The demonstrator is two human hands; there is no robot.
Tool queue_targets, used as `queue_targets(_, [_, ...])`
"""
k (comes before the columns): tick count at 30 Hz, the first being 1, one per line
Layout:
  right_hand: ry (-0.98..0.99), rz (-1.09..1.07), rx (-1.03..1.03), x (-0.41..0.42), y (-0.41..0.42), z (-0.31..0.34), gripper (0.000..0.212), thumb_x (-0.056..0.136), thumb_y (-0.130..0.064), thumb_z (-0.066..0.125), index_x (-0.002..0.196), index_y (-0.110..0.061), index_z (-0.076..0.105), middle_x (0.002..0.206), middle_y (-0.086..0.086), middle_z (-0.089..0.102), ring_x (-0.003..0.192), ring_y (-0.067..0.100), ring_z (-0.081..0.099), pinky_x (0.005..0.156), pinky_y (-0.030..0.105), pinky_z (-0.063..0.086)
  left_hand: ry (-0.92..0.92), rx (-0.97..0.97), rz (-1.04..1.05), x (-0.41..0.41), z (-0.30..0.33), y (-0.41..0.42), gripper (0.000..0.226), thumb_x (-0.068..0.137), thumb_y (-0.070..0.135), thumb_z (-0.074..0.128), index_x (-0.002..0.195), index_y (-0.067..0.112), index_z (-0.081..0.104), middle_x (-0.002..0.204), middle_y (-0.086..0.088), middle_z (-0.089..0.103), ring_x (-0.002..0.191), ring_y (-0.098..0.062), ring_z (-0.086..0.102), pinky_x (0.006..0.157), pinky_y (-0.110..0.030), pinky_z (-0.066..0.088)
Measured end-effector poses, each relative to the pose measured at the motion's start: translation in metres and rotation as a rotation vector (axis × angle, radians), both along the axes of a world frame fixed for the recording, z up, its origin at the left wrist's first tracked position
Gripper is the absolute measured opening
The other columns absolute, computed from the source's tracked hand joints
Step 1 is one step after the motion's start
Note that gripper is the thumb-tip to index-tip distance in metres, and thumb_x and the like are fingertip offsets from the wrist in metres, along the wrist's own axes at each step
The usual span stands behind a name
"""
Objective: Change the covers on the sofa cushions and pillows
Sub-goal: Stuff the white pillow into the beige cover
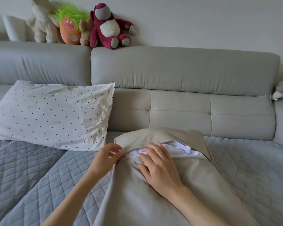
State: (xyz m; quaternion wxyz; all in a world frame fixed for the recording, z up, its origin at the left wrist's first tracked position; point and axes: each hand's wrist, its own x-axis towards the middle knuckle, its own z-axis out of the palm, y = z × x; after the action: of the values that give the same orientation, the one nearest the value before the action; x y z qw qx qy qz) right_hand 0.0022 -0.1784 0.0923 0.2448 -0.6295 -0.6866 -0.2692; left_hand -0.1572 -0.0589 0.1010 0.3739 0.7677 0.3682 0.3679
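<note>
Beige fabric pillow cover [153, 201], plain weave, smooth, lying lengthwise on quilted grey-blue sofa throw [39, 176], far end close to pale grey upholstered sofa backrest [183, 111]. Head view only.

Step in hand, as judged: seating or closing of cover over white inner pillow [178, 149]; whether going on or coming off not determinable from this view. White filling exposed through slanted opening near far end, bunched and creased, flap of cover folded over above it. Cover elsewhere filled out, few wrinkles, piped seam visible along right edge.

Right hand [158, 167]: flat on top of cover, fingers spread and nearly straight, tips touching white filling at opening edge; pressing, not grasping. Left hand [108, 155]: at left edge of cover beside opening, fingers loosely curled, thumb and fingertips apparently pinching beige edge; contact partly blurred.

Next move, as judged: tuck of remaining white filling under flap, with left hand keeping edge taut; then closing of opening. Fastener type not visible.

White crinkled pillow with small dark dots [52, 115] lying to left, propped against backrest, just beside beige cover, not touching it so far as visible. Row of plush toys [82, 26] on top of backrest, well apart from work.
</note>
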Motion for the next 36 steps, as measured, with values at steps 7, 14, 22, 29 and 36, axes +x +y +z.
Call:
queue_targets(7, [0.037,-0.085,-0.299,-0.007,0.002,0.011,0.069,0.093,-0.061,0.005,0.117,-0.031,0.063,0.100,-0.009,0.070,0.093,0.016,0.064,0.081,0.029,0.044,0.091,-0.026,0.010,-0.017,-0.020,0.002,0.010,0.085,0.014,0.067,0.091,0.022,0.066,0.088,0.000,0.067,0.078,-0.015,0.065,0.058,-0.024,0.056])
queue_targets(14, [0.091,-0.104,-0.571,-0.009,0.013,0.028,0.089,0.072,-0.065,-0.008,0.098,-0.025,0.067,0.109,-0.001,0.061,0.111,0.019,0.049,0.096,0.034,0.029,0.126,0.112,0.077,-0.016,-0.027,0.003,0.012,0.087,0.011,0.064,0.086,0.019,0.072,0.072,0.016,0.064,0.068,0.005,0.060,0.057,-0.007,0.045])
queue_targets(22, [0.009,-0.023,-0.170,-0.024,0.016,0.062,0.029,0.081,-0.027,0.050,0.102,-0.021,0.069,0.097,-0.004,0.067,0.094,0.020,0.059,0.077,0.033,0.045,0.254,0.018,0.038,-0.021,-0.029,0.004,0.021,0.090,0.032,0.058,0.078,0.016,0.063,0.067,0.005,0.062,0.058,-0.008,0.056,0.058,-0.020,0.042])
queue_targets(29, [0.333,0.134,-0.390,-0.048,0.044,0.037,0.016,0.090,-0.020,0.055,0.094,-0.016,0.070,0.093,-0.001,0.066,0.086,0.015,0.057,0.076,0.028,0.042,0.445,0.360,0.118,-0.022,-0.016,0.001,0.027,0.093,0.032,0.046,0.073,0.015,0.047,0.067,0.004,0.049,0.066,-0.022,0.052,0.055,-0.031,0.034])
queue_targets(36, [0.504,0.046,-0.314,-0.048,0.049,0.011,0.015,0.077,-0.022,0.074,0.090,-0.017,0.070,0.082,-0.006,0.063,0.070,0.010,0.055,0.069,0.019,0.040,0.259,0.163,0.002,-0.022,-0.011,0.010,0.039,0.092,0.023,0.044,0.056,0.015,0.032,0.056,-0.002,0.041,0.061,-0.024,0.036,0.058,-0.035,0.032])
